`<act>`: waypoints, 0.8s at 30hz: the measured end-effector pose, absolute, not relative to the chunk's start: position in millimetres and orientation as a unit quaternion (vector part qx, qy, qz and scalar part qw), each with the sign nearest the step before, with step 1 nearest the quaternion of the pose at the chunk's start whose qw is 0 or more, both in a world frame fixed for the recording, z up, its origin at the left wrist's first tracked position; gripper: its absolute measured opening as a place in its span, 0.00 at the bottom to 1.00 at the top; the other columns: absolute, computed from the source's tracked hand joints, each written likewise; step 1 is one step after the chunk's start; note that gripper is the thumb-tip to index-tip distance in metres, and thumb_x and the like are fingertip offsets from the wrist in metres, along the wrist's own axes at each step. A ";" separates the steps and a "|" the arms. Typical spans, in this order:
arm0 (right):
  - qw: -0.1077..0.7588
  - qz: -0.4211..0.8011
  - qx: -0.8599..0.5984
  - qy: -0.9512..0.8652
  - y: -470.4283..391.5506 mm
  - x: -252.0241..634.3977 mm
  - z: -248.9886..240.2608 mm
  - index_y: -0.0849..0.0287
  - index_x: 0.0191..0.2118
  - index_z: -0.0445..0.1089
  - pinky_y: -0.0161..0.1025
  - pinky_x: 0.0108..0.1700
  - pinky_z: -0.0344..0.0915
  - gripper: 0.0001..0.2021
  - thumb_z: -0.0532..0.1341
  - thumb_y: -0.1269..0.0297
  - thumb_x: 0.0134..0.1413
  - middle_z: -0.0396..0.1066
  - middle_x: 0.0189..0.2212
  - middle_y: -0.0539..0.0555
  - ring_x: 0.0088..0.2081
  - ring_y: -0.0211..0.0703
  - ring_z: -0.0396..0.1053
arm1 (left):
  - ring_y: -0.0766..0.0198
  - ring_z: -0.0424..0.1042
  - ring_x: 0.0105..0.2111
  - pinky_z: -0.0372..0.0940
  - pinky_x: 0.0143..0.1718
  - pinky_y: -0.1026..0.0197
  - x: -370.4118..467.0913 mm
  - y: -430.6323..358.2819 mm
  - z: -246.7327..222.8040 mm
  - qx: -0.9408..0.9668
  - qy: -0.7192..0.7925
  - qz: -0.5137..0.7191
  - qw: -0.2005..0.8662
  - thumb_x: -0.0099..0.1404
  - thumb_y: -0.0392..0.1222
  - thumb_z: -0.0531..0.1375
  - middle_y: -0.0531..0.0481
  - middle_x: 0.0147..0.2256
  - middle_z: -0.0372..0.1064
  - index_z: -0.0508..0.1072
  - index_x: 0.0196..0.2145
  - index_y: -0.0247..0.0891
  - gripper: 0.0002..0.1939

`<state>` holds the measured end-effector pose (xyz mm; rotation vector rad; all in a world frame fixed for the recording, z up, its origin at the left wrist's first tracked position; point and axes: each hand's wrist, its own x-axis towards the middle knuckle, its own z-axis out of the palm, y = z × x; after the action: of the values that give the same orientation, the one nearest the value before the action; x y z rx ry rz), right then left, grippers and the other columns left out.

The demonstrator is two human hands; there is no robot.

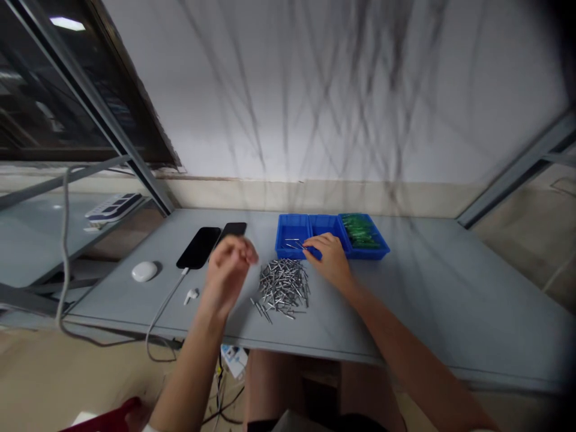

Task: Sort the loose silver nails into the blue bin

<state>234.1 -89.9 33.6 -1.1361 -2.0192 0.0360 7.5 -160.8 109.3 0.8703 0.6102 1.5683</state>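
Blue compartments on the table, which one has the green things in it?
The right-hand compartment, which holds a pile of green pieces. The left compartment shows a few thin silver pins, and no green shows in the middle compartment.

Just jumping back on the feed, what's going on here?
The right hand is at the blue tray, its fingertips by a few metal pins in the left compartment. The left hand is raised with fingers curled; blur hides whether it holds anything. A pile of metal pins lies on the table in front of the tray, and green pieces fill the right compartment.
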 end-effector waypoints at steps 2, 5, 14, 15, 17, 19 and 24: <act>0.412 0.022 -0.428 -0.804 -92.2 233.4 35.9 0.57 0.35 0.73 0.44 0.45 0.61 0.05 0.60 0.69 0.56 0.76 0.37 0.53 0.42 0.47 0.67 | 0.73 0.65 0.24 0.63 0.29 0.69 -0.8 -113.2 110.9 0.283 0.254 0.710 0.593 0.59 0.41 0.62 0.54 0.25 0.65 0.71 0.29 0.41 0.03; 0.417 0.049 -0.402 -0.814 -96.1 233.3 39.0 0.57 0.35 0.74 0.38 0.42 0.63 0.07 0.58 0.70 0.57 0.75 0.35 0.53 0.38 0.42 0.69 | 0.73 0.65 0.22 0.62 0.26 0.69 -7.1 -54.5 92.1 0.182 0.280 0.681 0.652 0.64 0.41 0.56 0.54 0.23 0.65 0.70 0.31 0.38 0.06; 0.184 0.085 -0.484 -0.851 -98.5 235.4 38.0 0.52 0.36 0.77 0.34 0.29 0.58 0.07 0.61 0.64 0.54 0.77 0.25 0.49 0.28 0.41 0.73 | 0.72 0.67 0.21 0.64 0.25 0.68 -6.2 -28.1 41.4 0.169 0.325 0.640 0.676 0.64 0.40 0.55 0.54 0.26 0.68 0.70 0.35 0.37 0.05; 0.175 0.083 -0.489 -0.851 -98.6 235.2 37.7 0.52 0.36 0.77 0.34 0.29 0.58 0.07 0.60 0.63 0.54 0.76 0.24 0.49 0.28 0.42 0.73 | 0.72 0.67 0.22 0.64 0.25 0.68 -6.4 -30.3 43.0 0.179 0.322 0.640 0.674 0.63 0.40 0.56 0.53 0.26 0.69 0.70 0.35 0.37 0.05; 0.167 0.084 -0.495 -0.848 -98.9 234.7 37.0 0.52 0.35 0.77 0.34 0.28 0.56 0.07 0.61 0.62 0.54 0.76 0.23 0.49 0.27 0.42 0.73 | 0.72 0.68 0.22 0.64 0.26 0.68 -6.3 -33.2 46.5 0.198 0.320 0.638 0.672 0.62 0.40 0.58 0.53 0.27 0.69 0.71 0.36 0.37 0.05; 0.164 0.084 -0.500 -0.846 -99.2 233.8 35.9 0.52 0.33 0.77 0.34 0.27 0.55 0.06 0.61 0.62 0.54 0.75 0.22 0.49 0.26 0.42 0.72 | 0.72 0.67 0.22 0.64 0.26 0.68 -5.3 -33.8 47.6 0.206 0.326 0.632 0.672 0.60 0.39 0.59 0.53 0.27 0.69 0.71 0.36 0.36 0.06; 0.160 0.062 -0.505 -0.846 -99.4 231.1 32.3 0.52 0.31 0.76 0.34 0.25 0.53 0.06 0.60 0.65 0.53 0.74 0.22 0.49 0.25 0.41 0.71 | 0.72 0.66 0.20 0.63 0.23 0.68 -0.8 -31.7 40.1 0.208 0.359 0.610 0.675 0.60 0.38 0.58 0.52 0.26 0.68 0.71 0.35 0.35 0.05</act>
<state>231.1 -99.4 32.3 -1.4420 -2.4177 0.1764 -0.8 -31.7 40.1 0.4678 0.8068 1.3728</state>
